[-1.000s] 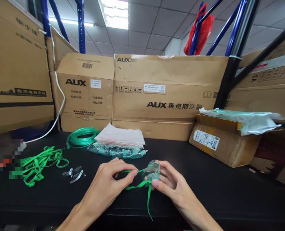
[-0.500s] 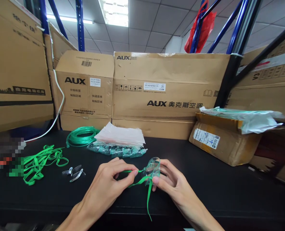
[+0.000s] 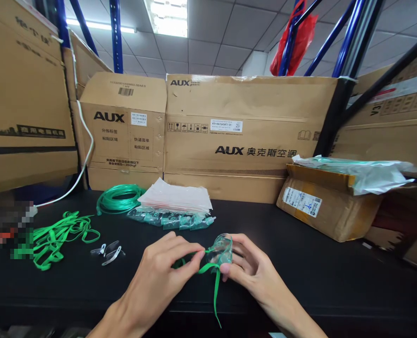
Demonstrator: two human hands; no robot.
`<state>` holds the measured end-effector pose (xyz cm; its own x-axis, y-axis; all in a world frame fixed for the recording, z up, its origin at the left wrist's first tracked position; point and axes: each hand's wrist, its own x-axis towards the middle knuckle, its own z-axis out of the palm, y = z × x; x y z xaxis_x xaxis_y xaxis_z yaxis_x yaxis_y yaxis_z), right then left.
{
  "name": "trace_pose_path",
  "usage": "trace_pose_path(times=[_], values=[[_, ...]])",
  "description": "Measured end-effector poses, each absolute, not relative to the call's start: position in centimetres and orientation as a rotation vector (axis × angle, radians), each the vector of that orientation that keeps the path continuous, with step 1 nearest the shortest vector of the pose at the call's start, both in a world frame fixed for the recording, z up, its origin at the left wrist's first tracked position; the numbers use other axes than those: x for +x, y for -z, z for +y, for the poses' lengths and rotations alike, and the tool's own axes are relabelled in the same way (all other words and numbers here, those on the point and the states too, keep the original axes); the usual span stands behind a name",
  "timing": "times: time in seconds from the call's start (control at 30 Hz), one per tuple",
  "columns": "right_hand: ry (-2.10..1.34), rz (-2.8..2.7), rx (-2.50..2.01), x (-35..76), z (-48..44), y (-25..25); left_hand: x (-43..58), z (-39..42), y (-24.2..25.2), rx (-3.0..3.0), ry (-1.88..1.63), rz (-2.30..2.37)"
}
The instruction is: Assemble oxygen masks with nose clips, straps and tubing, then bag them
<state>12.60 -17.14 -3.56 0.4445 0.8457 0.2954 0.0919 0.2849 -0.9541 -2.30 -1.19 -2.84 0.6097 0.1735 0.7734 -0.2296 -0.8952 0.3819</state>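
My right hand (image 3: pixel 249 270) holds a clear green-tinted plastic mask (image 3: pixel 220 249) just above the black table (image 3: pixel 321 281). My left hand (image 3: pixel 162 277) pinches a green elastic strap (image 3: pixel 213 291) right at the mask's left edge. One end of the strap hangs down past the table's front edge. Both hands meet at the middle of the table, near its front.
A pile of green straps (image 3: pixel 58 237) and small metal clips (image 3: pixel 108 253) lie at the left. Behind are coiled green tubing (image 3: pixel 119 199), a stack of clear bags (image 3: pixel 176 197) and several masks (image 3: pixel 169 219). An open carton (image 3: pixel 326 206) stands at the right; large cartons (image 3: pixel 243 136) wall the back.
My left fingers have moved right, closer to the mask, shortening the strap stretch between the hands. The mask has tilted slightly.
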Motion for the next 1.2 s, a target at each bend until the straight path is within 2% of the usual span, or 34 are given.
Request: trace_pose_path(times=[0.5, 0.8, 1.0, 1.2], values=[[-0.628, -1.045, -1.155, 12.5, -17.3, 3.4, -2.5, -1.0, 2.7, 2.407, -1.316, -0.031], [-0.633, -0.955, -1.192, 12.6, -17.3, 4.1, -2.2, -1.3, 3.6, 2.45, -1.399, -0.216], [-0.652, -1.165, -1.131, 12.0, -18.4, 3.1, -2.5, -1.2, 3.5, 2.484, -1.401, -0.194], [-0.517, -1.064, -1.342, 12.1, -18.0, 2.9, -2.5, -1.8, 3.2, 2.472, -1.335, -0.289]])
